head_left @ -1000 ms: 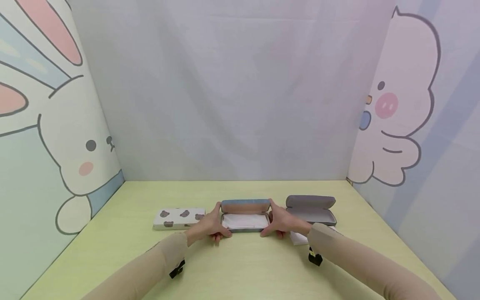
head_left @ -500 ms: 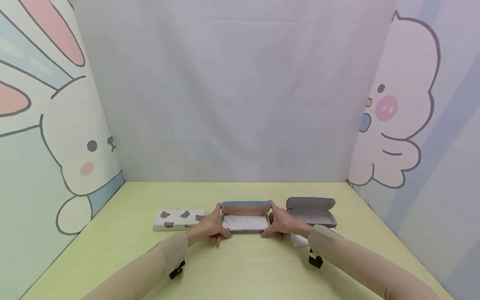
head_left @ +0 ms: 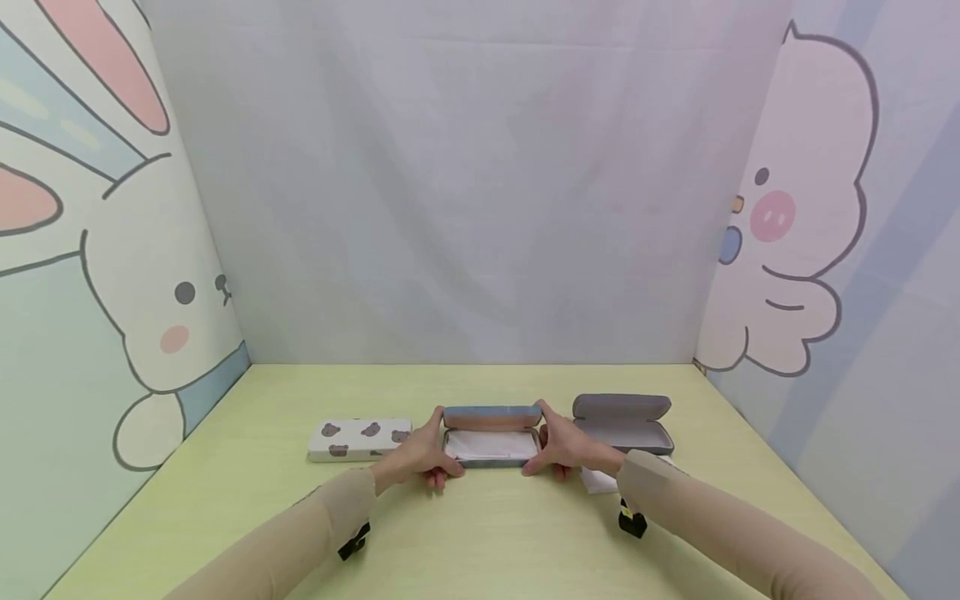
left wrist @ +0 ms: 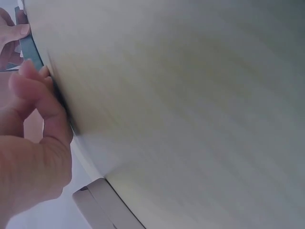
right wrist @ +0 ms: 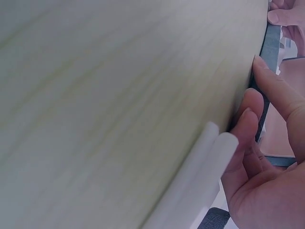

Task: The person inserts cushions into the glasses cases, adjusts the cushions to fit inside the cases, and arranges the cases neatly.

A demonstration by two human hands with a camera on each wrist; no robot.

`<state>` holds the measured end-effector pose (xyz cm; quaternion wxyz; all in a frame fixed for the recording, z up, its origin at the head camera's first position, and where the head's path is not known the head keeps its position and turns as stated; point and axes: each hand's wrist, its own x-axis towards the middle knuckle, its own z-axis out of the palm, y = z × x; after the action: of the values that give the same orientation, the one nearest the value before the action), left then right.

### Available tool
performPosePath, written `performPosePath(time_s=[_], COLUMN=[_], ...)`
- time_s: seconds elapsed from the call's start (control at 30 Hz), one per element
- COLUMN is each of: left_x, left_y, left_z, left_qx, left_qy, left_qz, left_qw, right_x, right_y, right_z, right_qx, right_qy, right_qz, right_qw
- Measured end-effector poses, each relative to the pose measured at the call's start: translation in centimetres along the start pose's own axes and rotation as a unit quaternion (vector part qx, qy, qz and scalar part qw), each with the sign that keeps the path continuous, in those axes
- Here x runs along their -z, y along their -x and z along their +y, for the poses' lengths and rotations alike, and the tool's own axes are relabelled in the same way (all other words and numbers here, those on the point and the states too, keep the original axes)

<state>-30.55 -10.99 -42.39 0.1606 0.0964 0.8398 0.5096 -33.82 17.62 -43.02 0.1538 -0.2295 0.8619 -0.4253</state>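
Both hands hold an open blue glasses case (head_left: 492, 462) with a pinkish lining, set mid-table in the head view. Its lid (head_left: 492, 417) stands up at the back, and a white cloth (head_left: 491, 444) lies inside. My left hand (head_left: 422, 450) spans the left end, thumb at the front corner and index finger up at the lid. Mirroring it, my right hand (head_left: 564, 442) grips the right end the same way. In the right wrist view, curled fingers (right wrist: 248, 124) sit low beside the case, close to a folded white piece (right wrist: 195, 176).
A white glasses case (head_left: 358, 440) with bear prints lies closed on the left, close to the left hand. To the right, a grey glasses case (head_left: 622, 407) stands open. A white folded piece (head_left: 597, 481) lies in front of it, partly under the right forearm. A curtain (head_left: 480, 208) hangs behind the table.
The blue case's lid has tipped slightly forward and down, with the index fingertips following it. Thumbs and forearms have stayed in place.
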Motion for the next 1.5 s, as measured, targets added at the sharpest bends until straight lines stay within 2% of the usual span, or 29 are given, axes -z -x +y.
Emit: performPosePath(time_s=[0.3,0.5,0.73,1.5], left_x=[-0.16,-0.14,-0.20,-0.40], left_y=[0.18,0.17,0.33,0.55], left_z=[0.17,0.09,0.00,0.05], left_qx=[-0.010,-0.013,-0.032,-0.049], left_qy=[0.026,0.021,0.014,0.034], left_qz=[-0.013,-0.014,-0.012,-0.010], left_qw=[0.9995,0.9996,0.9993,0.9981], right_x=[0.03,-0.03,-0.13,-0.28], right_y=[0.08,0.09,0.06,0.19], right_z=[0.00,-0.07,-0.04,0.10], right_qx=[-0.001,0.003,0.009,0.028], right_qy=[0.000,0.002,0.012,0.023], right_qz=[-0.003,0.000,0.004,0.015], right_qw=[1.0000,1.0000,0.9999,0.9992])
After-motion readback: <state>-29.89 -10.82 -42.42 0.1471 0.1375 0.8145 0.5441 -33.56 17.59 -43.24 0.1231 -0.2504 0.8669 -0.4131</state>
